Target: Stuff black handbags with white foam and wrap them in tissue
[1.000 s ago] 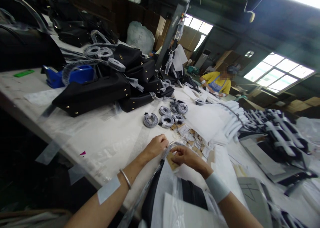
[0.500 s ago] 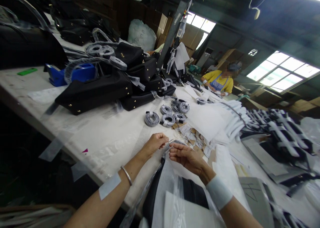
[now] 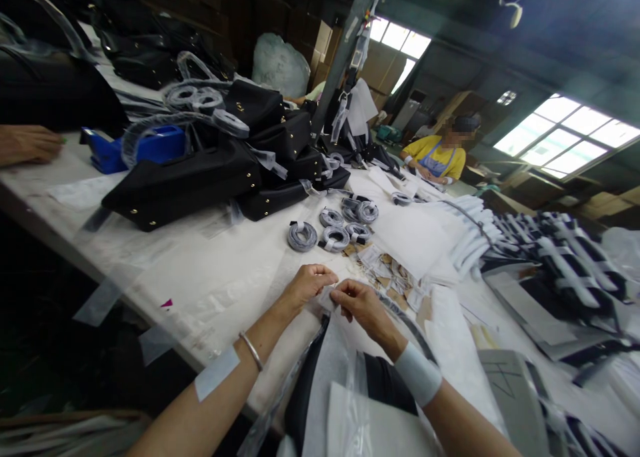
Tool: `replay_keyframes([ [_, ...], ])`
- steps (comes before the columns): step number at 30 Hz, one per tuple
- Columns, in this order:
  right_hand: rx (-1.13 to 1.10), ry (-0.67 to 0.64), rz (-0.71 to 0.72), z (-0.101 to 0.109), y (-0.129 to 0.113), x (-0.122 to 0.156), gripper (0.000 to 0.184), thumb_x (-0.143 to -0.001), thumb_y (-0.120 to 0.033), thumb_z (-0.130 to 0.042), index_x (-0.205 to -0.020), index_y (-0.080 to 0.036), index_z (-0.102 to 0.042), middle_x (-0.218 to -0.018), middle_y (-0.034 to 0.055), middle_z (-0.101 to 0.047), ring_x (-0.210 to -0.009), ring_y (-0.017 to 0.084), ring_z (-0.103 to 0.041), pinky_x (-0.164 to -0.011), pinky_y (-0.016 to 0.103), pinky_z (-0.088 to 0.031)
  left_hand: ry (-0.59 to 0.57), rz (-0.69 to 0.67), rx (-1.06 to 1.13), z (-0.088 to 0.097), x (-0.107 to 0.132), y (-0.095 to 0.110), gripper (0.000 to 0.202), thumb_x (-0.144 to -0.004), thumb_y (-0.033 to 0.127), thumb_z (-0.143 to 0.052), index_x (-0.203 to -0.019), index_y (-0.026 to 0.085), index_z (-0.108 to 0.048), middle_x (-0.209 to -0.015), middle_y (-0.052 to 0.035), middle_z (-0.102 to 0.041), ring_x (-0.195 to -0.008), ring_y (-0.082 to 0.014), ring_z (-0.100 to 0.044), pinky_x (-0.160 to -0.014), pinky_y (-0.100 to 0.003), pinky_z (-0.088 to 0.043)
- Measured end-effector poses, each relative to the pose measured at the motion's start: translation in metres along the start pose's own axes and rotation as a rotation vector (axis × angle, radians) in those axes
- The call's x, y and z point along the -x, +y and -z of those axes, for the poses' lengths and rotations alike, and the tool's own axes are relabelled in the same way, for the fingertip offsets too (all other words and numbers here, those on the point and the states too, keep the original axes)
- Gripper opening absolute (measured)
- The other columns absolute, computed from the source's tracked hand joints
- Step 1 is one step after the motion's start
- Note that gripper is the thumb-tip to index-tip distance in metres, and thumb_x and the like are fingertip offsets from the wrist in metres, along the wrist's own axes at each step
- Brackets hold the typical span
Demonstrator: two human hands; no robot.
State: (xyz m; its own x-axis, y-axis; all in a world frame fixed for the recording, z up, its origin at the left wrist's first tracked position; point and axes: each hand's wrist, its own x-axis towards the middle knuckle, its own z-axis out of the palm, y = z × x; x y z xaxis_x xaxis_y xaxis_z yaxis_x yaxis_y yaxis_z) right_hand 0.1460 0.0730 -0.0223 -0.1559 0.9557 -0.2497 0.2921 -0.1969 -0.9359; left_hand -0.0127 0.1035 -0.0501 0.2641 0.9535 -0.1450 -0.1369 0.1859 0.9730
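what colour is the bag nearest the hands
The bag is black where uncovered, best in head view.

Single head-worn view, looking forward and down across table [image 3: 235,263]. Near: left hand [image 3: 307,287] and right hand [image 3: 364,308], just below middle of frame; forearms [image 3: 187,423] cut by bottom edge. Farther: coiled straps [image 3: 291,238] at centre, black bags [image 3: 200,185] upper left. Far: co-worker [image 3: 425,147] and window [image 3: 576,131], upper right. View tilted: post [image 3: 345,50] leans right, near table edge slopes from left edge toward lower centre.
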Motion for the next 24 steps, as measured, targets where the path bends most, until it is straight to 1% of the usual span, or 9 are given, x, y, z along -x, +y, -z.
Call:
replay_keyframes([
  [3,-0.054,0.061,-0.016,-0.002,0.002,-0.007,0.038,-0.063,-0.048,-0.081,-0.069,-0.018,-0.058,-0.051,-0.0045,-0.055,-0.043,0.011,-0.051,-0.042,0.024,-0.043,-0.005,-0.093,-0.077,0.0,0.005,0.008,0.021,-0.063,0.037,-0.071,-0.067,0.017,-0.069,-0.079,-0.0032,-0.06,-0.072,-0.0144,-0.053,-0.059,-0.023,-0.04],
  [5,-0.094,0.099,-0.021,-0.003,0.004,-0.01,0.042,-0.061,-0.049,-0.082,-0.078,-0.019,-0.058,-0.054,-0.0056,-0.057,-0.045,0.012,-0.053,-0.044,0.025,-0.048,-0.044,-0.137,-0.12,0.0,0.01,0.013,0.018,-0.064,0.036,-0.072,-0.067,0.017,-0.071,-0.093,-0.0053,-0.063,-0.081,-0.0164,-0.057,-0.063,-0.023,-0.043],
  [8,-0.158,0.122,-0.038,0.0,0.006,-0.011,0.049,-0.06,-0.05,-0.083,-0.089,-0.019,-0.059,-0.057,-0.0058,-0.059,-0.047,0.012,-0.056,-0.048,0.027,-0.052,-0.128,-0.117,-0.152,0.002,0.013,0.015,0.028,-0.07,0.042,-0.067,-0.081,0.017,-0.073,-0.112,-0.0087,-0.064,-0.067,-0.0136,-0.061,-0.051,-0.023,-0.043],
  [11,-0.201,0.115,-0.051,0.003,0.006,-0.006,0.047,-0.061,-0.053,-0.082,-0.083,-0.019,-0.058,-0.06,-0.0035,-0.061,-0.051,0.013,-0.06,-0.056,0.03,-0.056,-0.141,-0.062,-0.161,0.003,0.011,0.009,0.044,-0.075,0.042,-0.06,-0.111,0.017,-0.066,-0.118,-0.0123,-0.063,-0.056,-0.0131,-0.061,-0.042,-0.024,-0.042],
  [13,-0.22,0.107,-0.049,0.005,0.004,-0.003,0.046,-0.062,-0.053,-0.082,-0.08,-0.019,-0.057,-0.062,-0.0024,-0.063,-0.054,0.015,-0.063,-0.061,0.033,-0.058,-0.128,-0.043,-0.18,0.003,0.009,0.004,0.049,-0.075,0.039,-0.06,-0.118,0.016,-0.06,-0.11,-0.0121,-0.066,-0.056,-0.0143,-0.061,-0.042,-0.024,-0.042],
  [14,-0.22,0.101,-0.043,0.005,0.003,-0.001,0.045,-0.063,-0.053,-0.081,-0.079,-0.019,-0.057,-0.062,-0.0022,-0.063,-0.055,0.015,-0.064,-0.062,0.033,-0.058,-0.128,-0.042,-0.197,0.003,0.007,0.002,0.046,-0.074,0.037,-0.06,-0.115,0.015,-0.061,-0.105,-0.011,-0.067,-0.056,-0.0144,-0.06,-0.043,-0.024,-0.041],
  [18,-0.126,0.089,0.01,0.008,0.0,0.001,0.035,-0.069,-0.047,-0.077,-0.078,-0.019,-0.059,-0.066,-0.0006,-0.064,-0.059,0.016,-0.064,-0.055,0.029,-0.055,-0.117,-0.105,-0.278,0.008,0.003,0.002,0.018,-0.07,0.032,-0.063,-0.074,0.014,-0.064,-0.078,-0.0024,-0.06,-0.06,-0.0122,-0.051,-0.051,-0.022,-0.036],
  [21,-0.004,0.112,0.056,0.012,0.003,-0.002,0.023,-0.073,-0.038,-0.072,-0.079,-0.018,-0.062,-0.068,0.0008,-0.064,-0.063,0.016,-0.063,-0.051,0.025,-0.051,-0.115,-0.137,-0.305,0.016,0.002,0.006,0.017,-0.07,0.031,-0.063,-0.066,0.016,-0.058,-0.064,0.0031,-0.048,-0.06,-0.0109,-0.041,-0.053,-0.023,-0.029],
  [24,0.055,0.13,0.098,0.018,0.009,-0.006,0.018,-0.069,-0.032,-0.072,-0.078,-0.018,-0.063,-0.095,0.0053,-0.067,-0.065,0.014,-0.06,-0.053,0.026,-0.052,-0.167,-0.126,-0.305,0.023,0.003,0.009,0.023,-0.071,0.035,-0.065,-0.063,0.017,-0.053,-0.058,0.0058,-0.041,-0.056,-0.01,-0.034,-0.052,-0.025,-0.024],
])
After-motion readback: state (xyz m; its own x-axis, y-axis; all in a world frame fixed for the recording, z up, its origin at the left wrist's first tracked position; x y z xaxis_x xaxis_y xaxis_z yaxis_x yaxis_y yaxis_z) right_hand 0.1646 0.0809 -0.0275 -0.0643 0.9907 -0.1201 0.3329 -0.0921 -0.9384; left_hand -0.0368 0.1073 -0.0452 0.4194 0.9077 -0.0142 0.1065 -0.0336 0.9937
